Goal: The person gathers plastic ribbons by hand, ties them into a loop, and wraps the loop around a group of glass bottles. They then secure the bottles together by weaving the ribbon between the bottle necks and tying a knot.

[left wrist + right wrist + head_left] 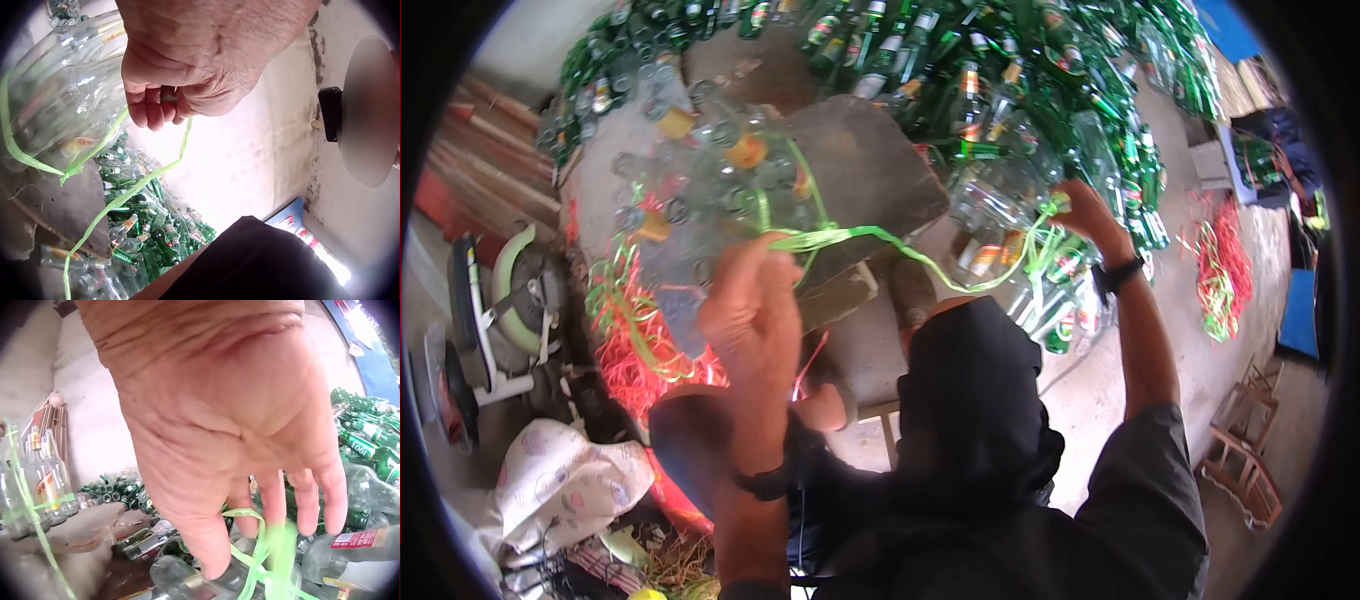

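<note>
My left hand (750,310) grips a light green plastic strap (880,236), its fingers curled over it in the left wrist view. The strap loops round a bundle of clear glass bottles (75,87), some with orange labels, beside a dark flat slab (865,150). From that hand the strap runs slack to the right. There, a second cluster of clear bottles (990,200) lies under green strap ends (1040,255). Over these ends is my right hand (231,444), fingers pointing down and nearly straight, with strap loops right by the thumb and fingertips.
Green bottles (940,45) are heaped along the back and right. Tangled red and green strapping lies at the left (645,345) and far right (1225,265). A fan (510,310) and a cloth sack (565,480) are at the left. Another person (1280,150) is at the far right.
</note>
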Available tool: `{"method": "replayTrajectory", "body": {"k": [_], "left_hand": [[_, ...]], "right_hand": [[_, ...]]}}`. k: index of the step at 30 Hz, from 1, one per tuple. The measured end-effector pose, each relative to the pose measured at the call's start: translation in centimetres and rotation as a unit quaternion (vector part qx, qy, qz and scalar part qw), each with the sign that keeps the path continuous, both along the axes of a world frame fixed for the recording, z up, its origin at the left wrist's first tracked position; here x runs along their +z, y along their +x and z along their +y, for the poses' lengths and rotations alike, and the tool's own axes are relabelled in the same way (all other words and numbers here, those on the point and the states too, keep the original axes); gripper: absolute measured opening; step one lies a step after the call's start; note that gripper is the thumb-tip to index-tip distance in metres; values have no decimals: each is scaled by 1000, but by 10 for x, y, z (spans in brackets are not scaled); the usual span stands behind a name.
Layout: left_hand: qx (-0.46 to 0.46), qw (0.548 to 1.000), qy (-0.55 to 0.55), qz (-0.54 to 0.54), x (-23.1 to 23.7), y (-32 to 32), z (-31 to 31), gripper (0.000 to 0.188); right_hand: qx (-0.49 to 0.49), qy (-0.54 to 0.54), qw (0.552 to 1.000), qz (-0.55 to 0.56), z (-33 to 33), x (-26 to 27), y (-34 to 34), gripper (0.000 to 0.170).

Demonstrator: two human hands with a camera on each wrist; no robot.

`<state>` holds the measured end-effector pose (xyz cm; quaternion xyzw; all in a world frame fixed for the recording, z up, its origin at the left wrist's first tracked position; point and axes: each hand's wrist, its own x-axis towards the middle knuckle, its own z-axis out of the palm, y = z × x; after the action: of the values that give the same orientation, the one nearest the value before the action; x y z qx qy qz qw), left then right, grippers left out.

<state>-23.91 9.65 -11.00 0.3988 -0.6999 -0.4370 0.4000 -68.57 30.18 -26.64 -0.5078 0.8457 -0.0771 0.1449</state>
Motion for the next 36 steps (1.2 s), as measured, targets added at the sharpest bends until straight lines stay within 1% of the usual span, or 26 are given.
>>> {"method": "replayTrajectory", "body": {"k": [1, 2, 3, 4, 6, 8, 9, 10, 12, 13, 14, 15, 16, 18, 19, 21, 22, 24, 25, 27, 28, 30, 34, 36], "left_hand": [[-1, 999, -35, -9, -2, 2, 0, 17], [11, 999, -43, -20, -2, 4, -1, 17], [1, 998, -53, -16, -3, 3, -1, 16], [-9, 998, -64, -9, -4, 3, -2, 15], [-8, 997, -81, -16, -6, 5, -3, 15], [-11, 995, -96, -15, -5, 3, -3, 14], [-13, 994, -102, -21, -3, 3, -2, 14], [-15, 994, -108, -28, -2, 4, -2, 14], [-14, 992, -120, -28, -2, 5, -1, 13], [-17, 989, -142, -24, -2, 4, -1, 13], [-20, 986, -163, -19, -1, 5, -1, 13], [-25, 987, -155, -25, 1, 7, 0, 14], [-19, 987, -157, -24, 2, 8, 0, 14], [-27, 988, -153, -23, 4, 10, 1, 15], [-23, 988, -154, -22, 3, 11, 0, 15], [-29, 987, -155, -23, 2, 13, 0, 16], [-24, 987, -155, -23, 2, 14, 0, 16], [-35, 986, -160, -11, 1, 16, 0, 17], [-29, 986, -161, -11, 1, 17, 0, 17], [-27, 988, -149, 10, 0, 20, 0, 17], [-22, 988, -149, 11, -1, 21, 0, 17], [-13, 988, -153, 29, -1, 23, 1, 17], [4, 987, -156, 38, 2, 27, 9, 18], [13, 990, -123, 64, 0, 29, 11, 19]], "right_hand": [[-17, 1, 1000, -7, 4, 18, 15, 53], [-26, -4, 1000, -8, 5, 36, 31, 52], [-1, -45, 999, 27, 15, 32, 34, 50], [17, -65, 996, 53, 15, 44, 48, 43], [-2, -110, 994, -4, 7, 60, 70, 35], [-3, -158, 986, -52, -10, 87, 99, 28], [5, -172, 982, -77, -21, 105, 115, 21], [11, -174, 982, -77, -33, 117, 128, 21], [76, -240, 953, -170, -53, 139, 152, 17], [82, -241, 952, -170, -65, 153, 164, 17], [113, -241, 941, -209, -77, 167, 177, 17], [144, -240, 928, -248, -88, 179, 189, 17], [150, -240, 927, -247, -98, 188, 200, 17], [181, -216, 912, -299, -116, 201, 220, 21], [185, -216, 911, -298, -124, 203, 229, 21], [266, -198, 875, -352, -138, 201, 244, 24], [270, -197, 874, -352, -144, 196, 248, 24], [310, -170, 856, -377, -156, 188, 255, 22], [314, -168, 855, -376, -158, 190, 257, 22], [266, 25, 863, -430, -163, 200, 260, 19], [271, 28, 862, -428, -164, 205, 262, 19], [279, -7, 875, -395, -162, 213, 263, 18], [301, -23, 880, -367, -165, 221, 253, 17], [289, -20, 891, -350, -170, 233, 247, 17]]}}
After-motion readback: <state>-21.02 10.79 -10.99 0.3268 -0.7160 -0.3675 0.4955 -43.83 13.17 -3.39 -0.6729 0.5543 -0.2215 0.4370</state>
